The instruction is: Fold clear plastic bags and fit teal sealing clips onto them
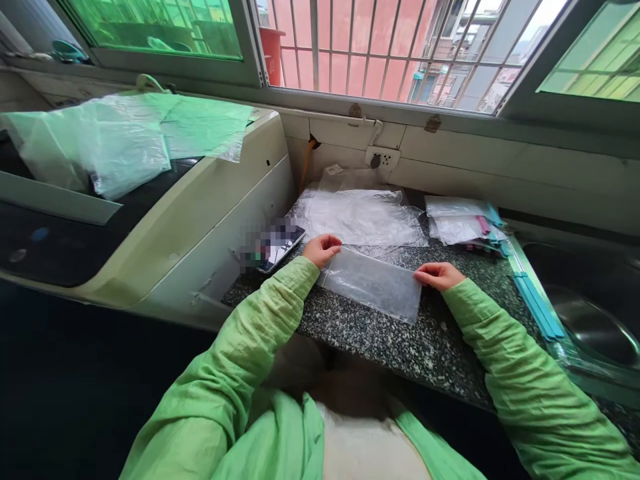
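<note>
Two top corners of a clear plastic bag (pixel 373 285) are pinched, and the bag is held stretched flat over the front of the speckled counter (pixel 370 340). For this to be done well, an even, gentle pull should be applied from both sides, so that the film is smoothed without being stretched out of shape; the top edge is best levelled, since it is tilted down toward the right. Care should be taken that the loose pile of plastic (pixel 360 217) just behind is not dragged along.

The upper left corner is gripped by the left hand (pixel 323 251), its thumb and forefinger pressed together and the other fingers curled in. The upper right corner is gripped by the right hand (pixel 440 275) in a similar narrow pinch. Whether the bag's lower edge is rested on the stone or hung just above it cannot quite be told.
</note>
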`<move>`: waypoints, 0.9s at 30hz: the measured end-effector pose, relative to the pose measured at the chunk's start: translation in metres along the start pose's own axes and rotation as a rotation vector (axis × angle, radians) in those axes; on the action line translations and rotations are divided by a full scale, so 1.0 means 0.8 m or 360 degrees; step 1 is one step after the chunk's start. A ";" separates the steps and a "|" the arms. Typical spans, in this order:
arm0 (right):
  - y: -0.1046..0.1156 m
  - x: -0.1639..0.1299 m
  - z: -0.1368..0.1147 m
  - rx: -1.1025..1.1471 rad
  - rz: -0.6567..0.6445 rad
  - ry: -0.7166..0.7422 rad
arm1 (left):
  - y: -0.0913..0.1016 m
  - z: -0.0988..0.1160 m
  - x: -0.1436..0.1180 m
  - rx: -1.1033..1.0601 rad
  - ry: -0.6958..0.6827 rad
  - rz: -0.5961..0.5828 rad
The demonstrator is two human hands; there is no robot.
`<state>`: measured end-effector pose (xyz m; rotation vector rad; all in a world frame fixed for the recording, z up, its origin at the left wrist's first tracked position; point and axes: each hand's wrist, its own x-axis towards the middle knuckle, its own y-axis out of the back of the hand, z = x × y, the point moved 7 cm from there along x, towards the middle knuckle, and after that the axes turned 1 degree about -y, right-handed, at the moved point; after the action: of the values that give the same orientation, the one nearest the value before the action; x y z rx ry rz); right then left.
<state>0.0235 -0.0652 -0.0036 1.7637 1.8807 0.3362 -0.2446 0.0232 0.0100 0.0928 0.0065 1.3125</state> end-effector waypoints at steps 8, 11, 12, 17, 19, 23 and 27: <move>-0.011 -0.011 -0.011 -0.0116 -0.0227 -0.0022 | 0.000 -0.006 -0.005 0.0225 0.0037 0.0045; -0.021 -0.012 -0.006 -0.0266 -0.0417 -0.0023 | -0.001 0.000 -0.009 0.0396 -0.0042 0.0073; -0.024 -0.012 -0.004 -0.0327 -0.0473 -0.0020 | -0.001 0.003 -0.011 0.0428 -0.0080 0.0080; -0.030 -0.021 0.000 -0.0446 -0.0618 0.0029 | -0.008 0.004 -0.010 0.0317 -0.0037 -0.0069; -0.027 -0.027 -0.005 -0.0394 -0.0585 0.0069 | -0.012 0.002 -0.008 0.0199 0.0003 -0.0153; -0.024 -0.036 -0.015 -0.0303 -0.0567 0.0103 | -0.012 0.004 -0.007 0.0012 -0.0045 -0.0149; -0.023 -0.036 -0.015 -0.0279 -0.0551 0.0078 | -0.011 0.007 -0.008 -0.0064 -0.0094 -0.0100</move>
<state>0.0015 -0.0933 0.0024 1.2983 2.0773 0.4007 -0.2374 0.0147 0.0148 0.0968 -0.0668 1.2460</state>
